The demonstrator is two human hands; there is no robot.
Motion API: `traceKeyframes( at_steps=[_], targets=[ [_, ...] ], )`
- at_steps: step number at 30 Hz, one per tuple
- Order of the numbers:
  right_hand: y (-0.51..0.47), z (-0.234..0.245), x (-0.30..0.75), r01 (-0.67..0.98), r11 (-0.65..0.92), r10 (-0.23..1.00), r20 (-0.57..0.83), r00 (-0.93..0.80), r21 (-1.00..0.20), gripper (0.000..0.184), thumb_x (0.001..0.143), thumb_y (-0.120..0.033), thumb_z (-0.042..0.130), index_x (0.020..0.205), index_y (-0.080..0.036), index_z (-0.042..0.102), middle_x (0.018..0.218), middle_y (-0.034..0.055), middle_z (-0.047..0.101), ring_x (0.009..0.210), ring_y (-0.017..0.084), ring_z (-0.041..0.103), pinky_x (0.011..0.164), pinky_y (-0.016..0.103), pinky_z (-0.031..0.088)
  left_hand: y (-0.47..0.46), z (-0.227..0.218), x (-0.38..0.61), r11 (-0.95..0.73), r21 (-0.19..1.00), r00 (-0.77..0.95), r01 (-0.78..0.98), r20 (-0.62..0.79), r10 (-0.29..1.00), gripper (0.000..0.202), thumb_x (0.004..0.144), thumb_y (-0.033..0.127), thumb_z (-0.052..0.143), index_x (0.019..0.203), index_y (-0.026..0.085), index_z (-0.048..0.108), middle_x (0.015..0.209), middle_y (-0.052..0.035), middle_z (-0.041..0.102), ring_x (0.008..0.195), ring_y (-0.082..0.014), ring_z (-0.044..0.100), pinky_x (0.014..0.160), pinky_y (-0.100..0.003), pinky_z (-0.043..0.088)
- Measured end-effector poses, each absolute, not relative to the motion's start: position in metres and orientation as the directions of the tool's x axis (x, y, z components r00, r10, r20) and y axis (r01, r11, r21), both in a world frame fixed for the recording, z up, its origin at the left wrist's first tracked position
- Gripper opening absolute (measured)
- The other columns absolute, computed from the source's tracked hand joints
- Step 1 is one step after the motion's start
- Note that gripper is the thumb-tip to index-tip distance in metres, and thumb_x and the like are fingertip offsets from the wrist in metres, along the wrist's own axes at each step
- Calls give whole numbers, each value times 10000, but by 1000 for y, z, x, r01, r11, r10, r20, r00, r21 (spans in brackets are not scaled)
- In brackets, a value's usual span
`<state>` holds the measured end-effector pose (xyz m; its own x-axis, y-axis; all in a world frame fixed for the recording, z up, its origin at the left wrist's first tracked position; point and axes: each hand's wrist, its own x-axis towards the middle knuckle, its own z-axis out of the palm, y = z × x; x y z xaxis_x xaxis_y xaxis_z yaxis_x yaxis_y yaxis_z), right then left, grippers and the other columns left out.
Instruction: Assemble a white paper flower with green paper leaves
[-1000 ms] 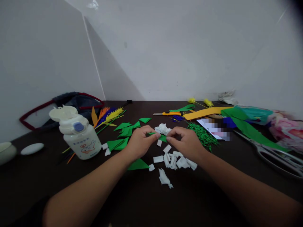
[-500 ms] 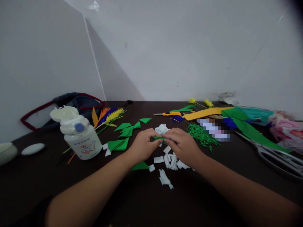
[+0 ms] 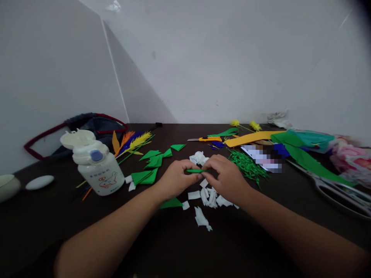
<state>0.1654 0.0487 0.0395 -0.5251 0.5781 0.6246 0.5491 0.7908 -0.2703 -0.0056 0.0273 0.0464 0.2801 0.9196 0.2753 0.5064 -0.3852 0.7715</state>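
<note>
My left hand point(image 3: 176, 178) and my right hand point(image 3: 225, 177) meet over the middle of the dark table point(image 3: 162, 247). Both pinch a small green paper piece point(image 3: 194, 170), folded thin, between their fingertips. Several white paper scraps point(image 3: 209, 197) lie just below the hands. A crumpled white scrap point(image 3: 198, 157) sits behind them. Green paper triangles point(image 3: 152, 161) lie to the left, and one more green triangle point(image 3: 171, 203) lies under my left wrist.
A white glue bottle point(image 3: 95, 164) with its cap open stands at left, feathery paper stems point(image 3: 131, 142) behind it. A yellow cutter point(image 3: 206, 139), shredded green paper point(image 3: 247, 164), yellow and green paper strips point(image 3: 255, 137), and large scissors point(image 3: 339, 191) lie at right.
My right hand moved left to meet the left one. The green piece, open and flat a second ago, now is pressed into a thin fold between both hands.
</note>
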Motion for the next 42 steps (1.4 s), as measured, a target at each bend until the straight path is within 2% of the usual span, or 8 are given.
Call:
traceKeyframes(
  at_steps=[7, 15, 23, 26, 29, 31, 35, 42],
  targets=[
    [48, 39, 163, 531, 772, 622, 589, -516, -350, 87, 667, -122, 509, 717, -193, 509, 717, 17, 559, 716, 150, 503, 628, 265, 377, 28, 46, -5, -435, 757, 304, 487, 320, 897, 142, 698, 299, 608, 763, 186, 667, 774, -25, 608, 733, -142, 546, 681, -272, 415],
    [49, 38, 164, 490, 753, 655, 572, -493, -439, 59, 672, -138, 542, 702, -187, 549, 664, -6, 575, 638, 119, 510, 593, 240, 379, 28, 45, -6, -462, 701, 280, 544, 367, 887, 107, 723, 231, 572, 702, 168, 656, 703, -8, 575, 695, -128, 529, 647, -252, 398],
    [51, 43, 169, 435, 744, 667, 607, -433, -507, 57, 700, -152, 556, 720, -190, 594, 695, 10, 591, 652, 128, 542, 612, 261, 419, 29, 50, -9, -444, 721, 185, 531, 413, 892, 151, 741, 276, 556, 676, 161, 631, 672, 2, 546, 666, -121, 515, 632, -249, 388],
    [51, 41, 169, 386, 802, 591, 694, -410, -455, 203, 701, -173, 575, 903, -175, 585, 789, 38, 598, 726, 146, 553, 673, 286, 443, 29, 50, -9, -430, 738, 173, 521, 402, 899, 152, 740, 273, 557, 672, 156, 626, 668, 2, 544, 659, -118, 509, 630, -247, 383],
    [50, 37, 166, 364, 872, 475, 740, -476, -326, 275, 736, -202, 571, 1010, -169, 571, 889, 63, 618, 839, 161, 550, 759, 308, 438, 29, 50, -8, -432, 762, 203, 483, 383, 901, 138, 733, 259, 564, 673, 152, 628, 665, 2, 538, 660, -117, 501, 631, -247, 380],
    [51, 35, 165, 381, 890, 428, 749, -506, -251, 202, 769, -200, 545, 961, -173, 599, 865, 60, 633, 825, 155, 553, 750, 297, 440, 29, 49, -8, -441, 778, 231, 448, 376, 897, 136, 734, 255, 562, 672, 155, 628, 668, 4, 534, 663, -116, 498, 636, -248, 380],
    [52, 34, 166, 422, 888, 401, 758, -515, -183, 114, 793, -200, 522, 843, -173, 621, 726, 35, 619, 707, 138, 545, 662, 273, 444, 31, 47, -10, -419, 819, 272, 391, 332, 903, 168, 755, 291, 540, 691, 160, 625, 679, 2, 547, 671, -117, 496, 653, -256, 383],
    [53, 36, 170, 399, 917, 270, 713, -647, 15, 190, 827, -152, 427, 806, -178, 614, 741, 56, 604, 724, 157, 516, 655, 297, 444, 32, 43, -13, -347, 875, 397, 338, 201, 895, 157, 737, 300, 572, 783, 162, 630, 741, -10, 612, 715, -127, 524, 707, -269, 398]
  ],
)
